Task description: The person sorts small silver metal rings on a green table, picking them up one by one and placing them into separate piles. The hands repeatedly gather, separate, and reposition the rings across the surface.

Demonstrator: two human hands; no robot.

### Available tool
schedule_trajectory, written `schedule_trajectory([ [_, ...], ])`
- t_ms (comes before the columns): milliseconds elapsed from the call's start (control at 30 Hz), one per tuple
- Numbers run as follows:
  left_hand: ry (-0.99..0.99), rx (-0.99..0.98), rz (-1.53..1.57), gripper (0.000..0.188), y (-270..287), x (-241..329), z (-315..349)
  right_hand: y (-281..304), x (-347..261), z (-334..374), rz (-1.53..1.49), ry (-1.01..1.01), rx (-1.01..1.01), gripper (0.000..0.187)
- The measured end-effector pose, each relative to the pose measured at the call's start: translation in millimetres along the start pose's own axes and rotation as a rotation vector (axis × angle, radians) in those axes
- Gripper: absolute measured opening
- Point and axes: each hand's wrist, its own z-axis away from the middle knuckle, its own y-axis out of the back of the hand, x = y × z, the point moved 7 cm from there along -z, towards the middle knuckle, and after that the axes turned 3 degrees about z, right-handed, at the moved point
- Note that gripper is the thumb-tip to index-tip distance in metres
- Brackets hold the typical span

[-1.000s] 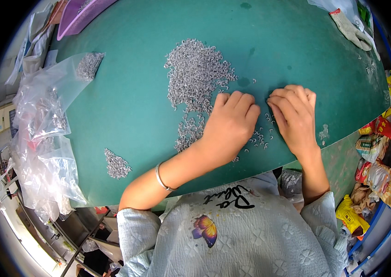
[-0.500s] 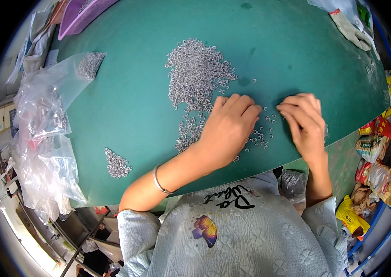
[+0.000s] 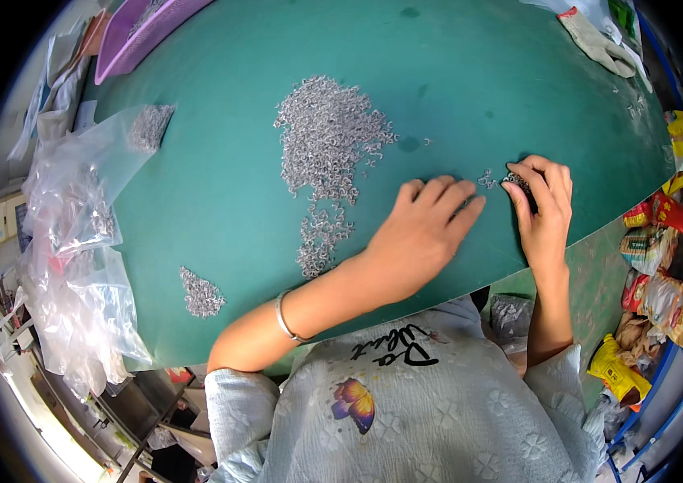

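Observation:
On the green table a large pile of small C-shaped metal rings (image 3: 325,137) lies ahead of me, with a looser patch (image 3: 324,237) just below it. My left hand (image 3: 426,229) rests palm down to the right of that patch, fingers apart and bent toward the tabletop. Its palm hides whatever lies beneath. Farther right, my right hand (image 3: 547,201) curls its fingers round a dark cluster of the metal rings (image 3: 519,183). A few loose rings (image 3: 486,179) lie between the two hands.
A smaller heap of rings (image 3: 201,292) sits at the left. Clear plastic bags (image 3: 76,266) cover the left edge, one holding rings. A purple basket (image 3: 136,40) stands at the far left, and a work glove (image 3: 595,40) lies at the far right. Colourful packages (image 3: 619,370) are beyond the right edge.
My left hand has swept right and slightly down, and the loose rings beside it have shifted toward my right hand. A cluster now shows in my right fingers.

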Motion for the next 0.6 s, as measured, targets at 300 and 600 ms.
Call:
schedule_trajectory([
  [300,0.028,-0.012,0.212,0.038,-3,-1,14,-3,-17,0,0.003,0.013,-0.063,0.02],
  [600,0.087,-0.035,0.101,0.031,-4,-1,10,7,-23,8,-0.02,0.105,-0.013,0.017],
])
